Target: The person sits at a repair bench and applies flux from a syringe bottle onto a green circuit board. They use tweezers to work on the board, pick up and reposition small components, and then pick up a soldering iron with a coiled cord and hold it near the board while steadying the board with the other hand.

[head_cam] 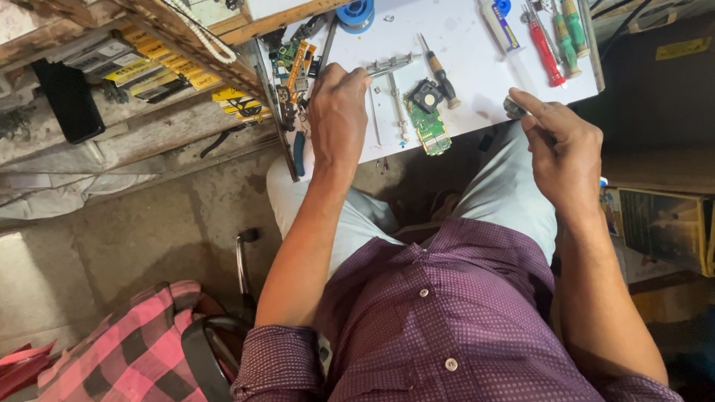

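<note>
My left hand (339, 115) rests knuckles-up on the near left part of the white worktop (462, 45), its fingers curled over something I cannot make out, close to a metal tool (389, 65). My right hand (562, 149) hovers off the worktop's near right edge and pinches a small dark round part (514, 108) between thumb and forefinger. Between the hands lie a green circuit board (430, 132), a small black square part (426, 95) and a black-and-yellow-handled screwdriver (441, 73).
Red and green screwdrivers (558, 37) lie at the far right, a blue spool (355, 13) at the far edge, more circuit boards (294, 63) at the left edge. A wooden shelf with yellow-labelled packs (156, 63) stands left. A pink checked cloth (134, 350) lies bottom left.
</note>
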